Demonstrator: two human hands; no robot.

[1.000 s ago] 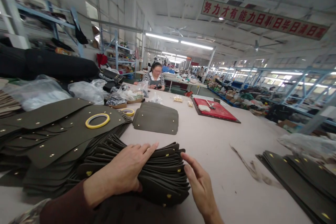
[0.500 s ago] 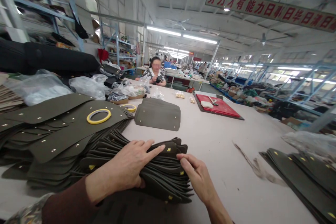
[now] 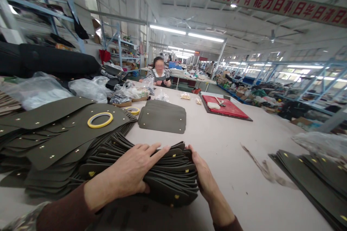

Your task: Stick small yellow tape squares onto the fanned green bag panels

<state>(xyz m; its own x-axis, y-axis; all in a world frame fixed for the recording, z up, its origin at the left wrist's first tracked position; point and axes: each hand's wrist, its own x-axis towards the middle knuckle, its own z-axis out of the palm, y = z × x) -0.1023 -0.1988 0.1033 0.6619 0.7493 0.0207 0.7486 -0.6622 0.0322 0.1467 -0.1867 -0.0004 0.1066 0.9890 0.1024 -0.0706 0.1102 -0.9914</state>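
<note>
At near table (image 3: pixel 238 173) edge, centre-left, sits a fanned stack of olive leather pieces (image 3: pixel 170 178). My L hand (image 3: pixel 132 173) lies flat on top, fingers straight, thumb at near edge, gripping nothing. R hand (image 3: pixel 203 178) cups the stack's right side, half-curled, touching but not closed round it. Yellow tape roll (image 3: pixel 100 120) rests on bigger pile (image 3: pixel 67 140) to the left.

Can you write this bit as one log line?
left hand: flat on dark leather stack | right hand: against its right edge
</note>
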